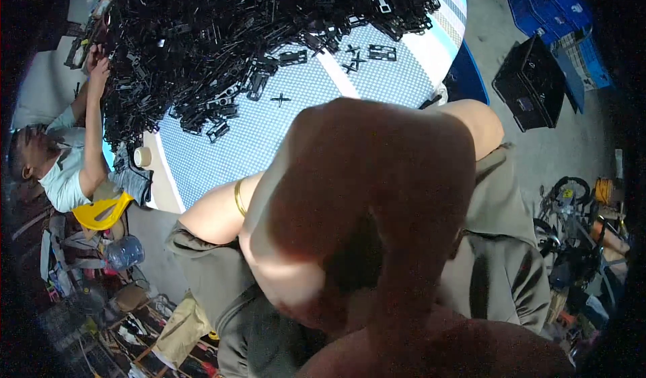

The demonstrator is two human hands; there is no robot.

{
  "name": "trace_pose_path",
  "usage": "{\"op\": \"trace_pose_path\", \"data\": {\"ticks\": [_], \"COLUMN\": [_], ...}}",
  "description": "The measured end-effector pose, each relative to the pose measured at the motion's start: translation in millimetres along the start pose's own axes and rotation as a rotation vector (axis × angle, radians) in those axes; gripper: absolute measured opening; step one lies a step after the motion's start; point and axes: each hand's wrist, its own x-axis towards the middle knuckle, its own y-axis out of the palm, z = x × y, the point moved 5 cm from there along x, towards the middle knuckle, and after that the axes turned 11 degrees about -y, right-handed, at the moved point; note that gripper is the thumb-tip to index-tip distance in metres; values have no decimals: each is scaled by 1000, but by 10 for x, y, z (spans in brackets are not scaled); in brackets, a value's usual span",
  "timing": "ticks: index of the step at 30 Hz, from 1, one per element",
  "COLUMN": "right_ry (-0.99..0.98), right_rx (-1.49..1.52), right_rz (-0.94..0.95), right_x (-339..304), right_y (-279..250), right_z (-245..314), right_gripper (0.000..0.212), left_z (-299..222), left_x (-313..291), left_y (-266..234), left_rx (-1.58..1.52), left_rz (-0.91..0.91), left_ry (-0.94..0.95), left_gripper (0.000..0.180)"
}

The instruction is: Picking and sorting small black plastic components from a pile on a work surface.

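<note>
A large, shadowed shape of bare skin (377, 169), apparently a bent hand or hands, fills the middle right in front of the view. Its fingers are too dark and blurred to separate. At its left, a bare forearm (212, 213) comes out of a grey-brown sleeve, with a gold bangle (239, 198) beside the dark shape. More bare skin (481, 126) shows to the right, above grey-brown cloth. What my left and right hands hold, if anything, is hidden. Beyond lies a round table (269, 136) with a blue-white patterned top, bearing a heap of black plastic parts (222, 48).
A person (70, 159) sits at the left, one arm reaching to the heap. Beside them are a yellow chair (101, 213) and a clear water jug (125, 252). Black (531, 82) and blue crates (548, 8) stand at the right. Small cross-shaped parts (280, 99) lie nearer on the table.
</note>
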Motion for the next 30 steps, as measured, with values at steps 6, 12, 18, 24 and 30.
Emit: {"op": "trace_pose_path", "data": {"ticks": [6,12,18,24,30], "right_ry": [378,427,59,117,7], "right_rx": [441,306,219,199,319], "right_rz": [270,40,124,214,210], "right_x": [67,6,63,-248,-136], "right_y": [212,171,221,380,309], "right_z": [-172,51,26,-145,-21], "right_gripper": [41,38,30,29,26], "left_z": [4,-60,-557,-615,-667], "left_x": [311,924,1161,1400,1231], "left_y": [-227,-1011,-1608,-1733,-1758], "left_rx": [-241,1290,1838,1728,1704], "left_rz": [-103,-490,-919,-834,-1008], "left_ry": [-120,850,826,748,468], "left_gripper": [24,22,22,16,18]}}
